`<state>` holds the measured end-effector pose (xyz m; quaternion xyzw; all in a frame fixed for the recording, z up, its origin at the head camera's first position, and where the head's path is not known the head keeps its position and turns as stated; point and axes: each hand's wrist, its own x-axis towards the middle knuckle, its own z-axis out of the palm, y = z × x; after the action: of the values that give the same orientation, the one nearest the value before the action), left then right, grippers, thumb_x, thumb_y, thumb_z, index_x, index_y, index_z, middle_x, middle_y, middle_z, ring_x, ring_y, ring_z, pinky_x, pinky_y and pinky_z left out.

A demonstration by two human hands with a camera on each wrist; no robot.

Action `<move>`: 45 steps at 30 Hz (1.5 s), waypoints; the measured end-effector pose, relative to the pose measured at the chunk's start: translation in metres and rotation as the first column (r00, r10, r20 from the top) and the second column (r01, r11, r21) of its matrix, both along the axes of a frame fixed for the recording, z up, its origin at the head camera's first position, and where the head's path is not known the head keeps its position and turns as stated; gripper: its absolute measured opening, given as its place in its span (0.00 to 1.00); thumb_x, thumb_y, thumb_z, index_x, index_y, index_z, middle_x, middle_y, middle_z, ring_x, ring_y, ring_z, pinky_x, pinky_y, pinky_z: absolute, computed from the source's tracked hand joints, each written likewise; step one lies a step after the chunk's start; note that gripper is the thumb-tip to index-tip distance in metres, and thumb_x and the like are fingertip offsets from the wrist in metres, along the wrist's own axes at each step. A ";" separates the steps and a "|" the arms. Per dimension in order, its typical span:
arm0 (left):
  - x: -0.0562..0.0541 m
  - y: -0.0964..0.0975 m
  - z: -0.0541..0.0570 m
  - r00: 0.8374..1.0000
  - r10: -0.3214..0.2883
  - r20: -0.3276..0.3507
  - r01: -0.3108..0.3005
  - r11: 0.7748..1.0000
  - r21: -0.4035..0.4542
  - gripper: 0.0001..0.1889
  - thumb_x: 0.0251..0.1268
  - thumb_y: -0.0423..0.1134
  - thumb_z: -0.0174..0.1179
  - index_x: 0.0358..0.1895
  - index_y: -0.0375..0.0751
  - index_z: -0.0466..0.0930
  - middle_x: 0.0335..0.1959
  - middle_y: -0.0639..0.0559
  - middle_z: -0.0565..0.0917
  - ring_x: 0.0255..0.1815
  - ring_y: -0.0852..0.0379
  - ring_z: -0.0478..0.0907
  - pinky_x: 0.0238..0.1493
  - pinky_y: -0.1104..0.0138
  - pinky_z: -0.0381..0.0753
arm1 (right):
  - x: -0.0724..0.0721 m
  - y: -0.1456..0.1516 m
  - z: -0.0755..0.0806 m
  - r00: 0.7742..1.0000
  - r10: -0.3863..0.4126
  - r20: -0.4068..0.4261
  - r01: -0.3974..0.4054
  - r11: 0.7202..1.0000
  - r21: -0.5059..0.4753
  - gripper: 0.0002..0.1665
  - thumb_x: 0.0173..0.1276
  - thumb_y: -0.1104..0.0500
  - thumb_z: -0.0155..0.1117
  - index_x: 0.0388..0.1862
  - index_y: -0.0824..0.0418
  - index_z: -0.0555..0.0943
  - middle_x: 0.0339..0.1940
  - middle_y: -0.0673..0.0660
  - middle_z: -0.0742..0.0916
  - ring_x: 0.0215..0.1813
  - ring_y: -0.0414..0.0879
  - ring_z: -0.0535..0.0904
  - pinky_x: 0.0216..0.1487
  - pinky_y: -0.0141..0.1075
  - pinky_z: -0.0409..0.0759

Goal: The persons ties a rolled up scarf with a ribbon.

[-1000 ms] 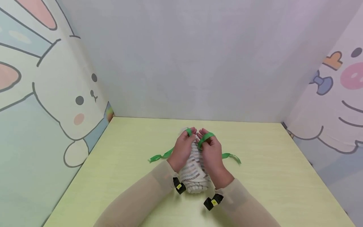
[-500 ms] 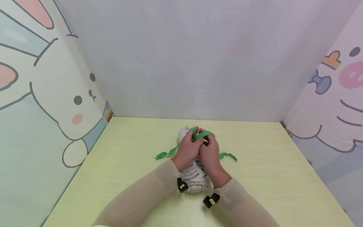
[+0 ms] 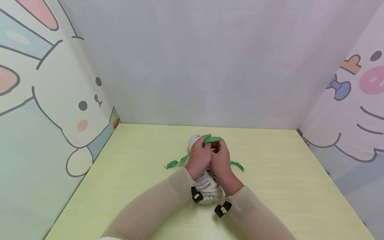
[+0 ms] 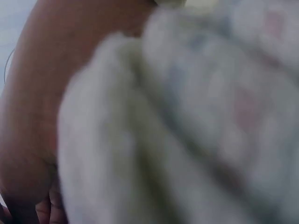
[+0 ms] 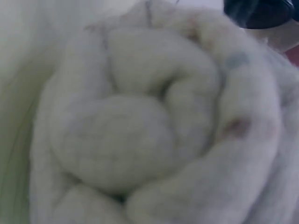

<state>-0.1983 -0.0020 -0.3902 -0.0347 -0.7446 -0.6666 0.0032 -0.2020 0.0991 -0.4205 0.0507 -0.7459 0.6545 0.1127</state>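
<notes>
A rolled-up white towel (image 3: 210,197) with striped patterning lies lengthwise on the table beneath both hands. Over its far part, a green ribbon (image 3: 213,139) forms crossed loops at the fingertips. My left hand (image 3: 200,158) pinches one loop, and my right hand (image 3: 221,160) pinches the other, thumbs close together. Two ribbon tails stick out, one to each side. The hands cover the middle of the roll. In the left wrist view, blurred towel folds (image 4: 187,135) fill most of the picture beside my hand. The right wrist view faces the towel's coiled end (image 5: 135,135).
The pale yellow-green table (image 3: 135,150) extends to both sides. A grey-white curtain (image 3: 204,66) stands behind it, with cartoon-printed panels (image 3: 60,100) at left and right. A black wrist camera (image 3: 223,209) sits on each sleeve cuff.
The hands, apart with one ribbon loop each, have come together. The loops now cross each other, and both tails have drawn inward. The towel stays in place.
</notes>
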 end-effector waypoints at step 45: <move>-0.018 -0.076 -0.014 0.999 0.022 0.048 -0.043 0.867 0.497 0.09 0.75 0.27 0.53 0.37 0.39 0.62 0.37 0.48 0.69 0.40 0.52 0.75 0.49 0.63 0.77 | -0.012 0.038 0.001 0.977 -0.041 0.211 0.119 0.919 -0.375 0.13 0.86 0.61 0.45 0.57 0.69 0.72 0.44 0.61 0.84 0.46 0.48 0.86 0.57 0.43 0.83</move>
<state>-0.2164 -0.0781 -0.4044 -0.0065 -0.5482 -0.8363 0.0079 -0.2135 0.1372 -0.4196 -0.0689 -0.6115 0.7849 0.0722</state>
